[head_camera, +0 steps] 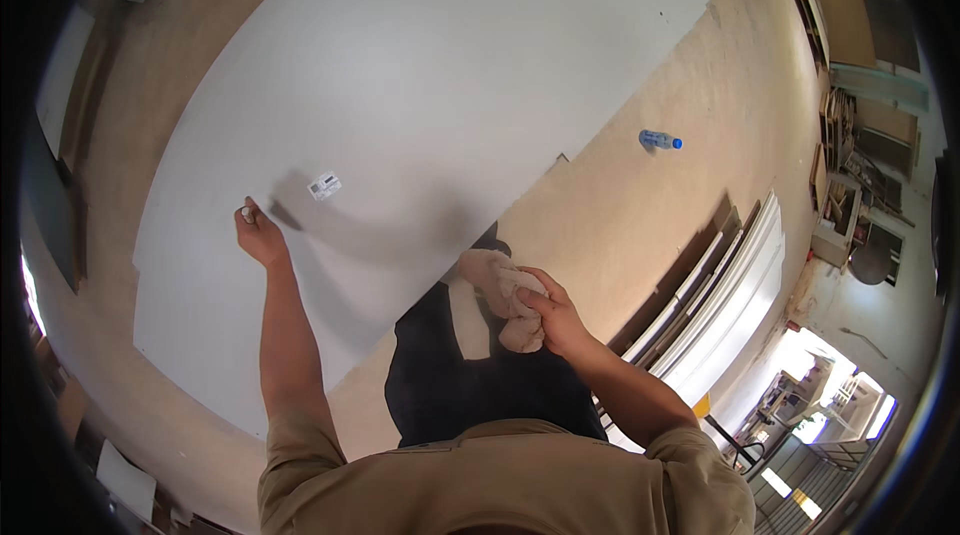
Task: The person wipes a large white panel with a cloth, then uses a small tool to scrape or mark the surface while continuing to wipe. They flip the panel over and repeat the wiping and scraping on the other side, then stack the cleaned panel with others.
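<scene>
A large pale grey panel [450,70] lies flat before me, a small white label [325,186] with printing on its surface. Above the panel's left part my left hand [259,233] is closed around a small whitish object [247,215] that I cannot identify; the hand's shadow falls to its right. My right hand [551,310] grips a crumpled, light pinkish cloth [502,295] in front of my dark trousers, near the panel's close edge. The cloth hangs down in folds, and the fingers partly hide it.
A plastic bottle with a blue cap [660,140] is on the tan floor [600,212] right of the panel. Long white panels [727,302] are stacked at the right. Boards [840,122] and shelving line the far right; more boards [56,197] stand at the left.
</scene>
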A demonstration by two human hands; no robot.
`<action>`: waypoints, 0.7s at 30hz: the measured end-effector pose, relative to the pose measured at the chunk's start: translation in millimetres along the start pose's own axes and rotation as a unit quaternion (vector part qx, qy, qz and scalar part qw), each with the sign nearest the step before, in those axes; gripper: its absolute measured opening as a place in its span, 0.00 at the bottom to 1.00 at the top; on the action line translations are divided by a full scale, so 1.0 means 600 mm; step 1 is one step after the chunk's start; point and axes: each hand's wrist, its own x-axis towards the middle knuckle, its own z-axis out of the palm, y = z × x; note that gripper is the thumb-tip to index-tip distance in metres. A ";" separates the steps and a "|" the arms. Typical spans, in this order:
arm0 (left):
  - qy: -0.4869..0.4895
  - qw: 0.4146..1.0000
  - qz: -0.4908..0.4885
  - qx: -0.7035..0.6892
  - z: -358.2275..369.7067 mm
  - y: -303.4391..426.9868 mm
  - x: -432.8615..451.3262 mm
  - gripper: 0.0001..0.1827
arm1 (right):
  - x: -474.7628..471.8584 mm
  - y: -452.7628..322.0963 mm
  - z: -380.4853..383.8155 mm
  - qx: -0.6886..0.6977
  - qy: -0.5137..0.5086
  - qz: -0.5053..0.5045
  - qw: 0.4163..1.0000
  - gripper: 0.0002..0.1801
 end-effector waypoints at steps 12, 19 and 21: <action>-0.481 0.714 -0.401 -0.312 0.007 0.456 -0.579 0.17 | -0.083 -0.066 -0.244 -0.147 -0.037 -0.147 0.977 0.23; -0.600 0.473 -0.482 -0.429 0.044 0.748 -0.813 0.24 | -0.077 -0.256 -0.516 -0.333 0.086 -0.388 0.855 0.17; -0.606 0.492 -0.453 -0.430 0.077 0.812 -0.857 0.25 | -0.072 -0.314 -0.581 -0.298 0.075 -0.371 0.876 0.17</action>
